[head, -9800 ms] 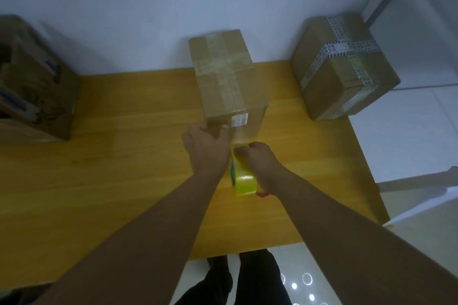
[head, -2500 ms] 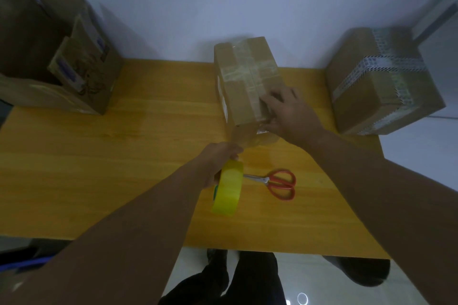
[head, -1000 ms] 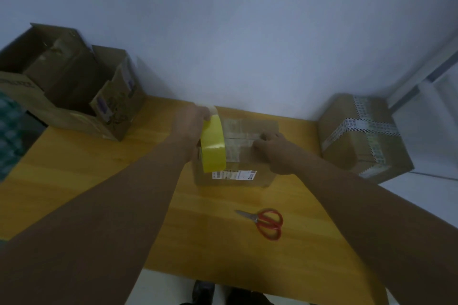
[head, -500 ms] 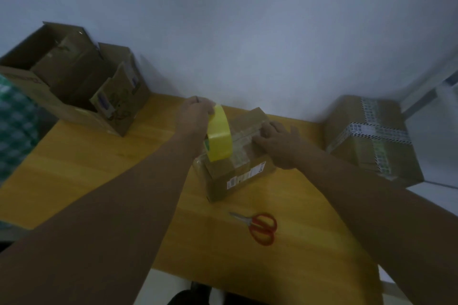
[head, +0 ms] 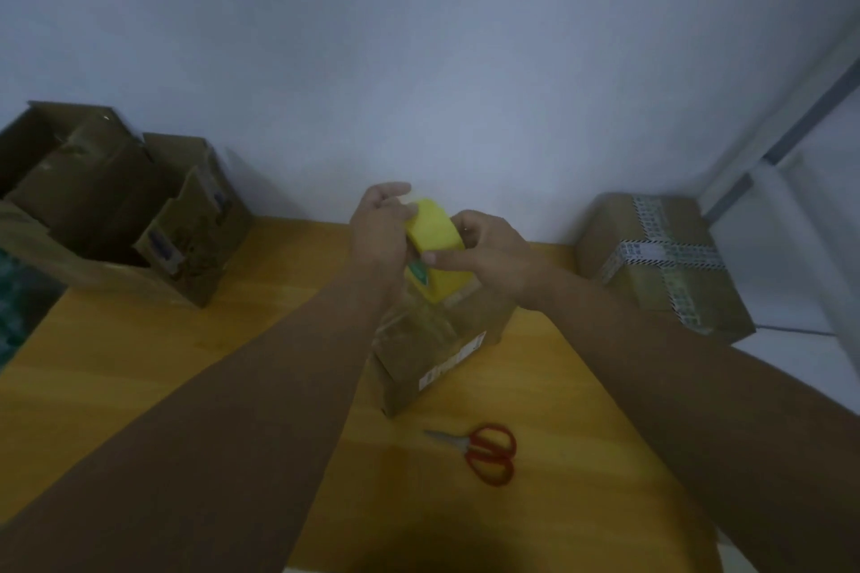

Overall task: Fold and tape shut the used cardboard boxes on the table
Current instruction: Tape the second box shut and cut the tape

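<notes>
Hands now meet on the yellow tape roll [head: 437,247], where half a second ago only 1 held it. Your left hand [head: 379,237] grips the roll's left side with fingers curled, the upper ones reaching past its far edge. Your right hand [head: 488,251] has come off the box top and closes on the roll's right side, its thumb tip pressed to the side face by the green label. The roll is held on edge above the far end of the middle box [head: 433,354], which has turned so that a corner points toward you and its white label shows on the near right face. Whether a strip of tape runs from roll to box, you cannot tell.

At far left, 2 open boxes [head: 116,209] stand together with flaps up, well apart from your arms. Red-handled scissors [head: 484,451] lie closed on the near side of the middle box, blades pointing left, between your forearms. At far right sits a taped box [head: 661,261], bound crosswise with printed tape, its right part hanging past the table's edge.

Everything rests on a yellow wooden table [head: 139,363] pushed against a plain pale wall [head: 419,61]. A grey frame [head: 791,126] slants down at the right. The light is dim.
</notes>
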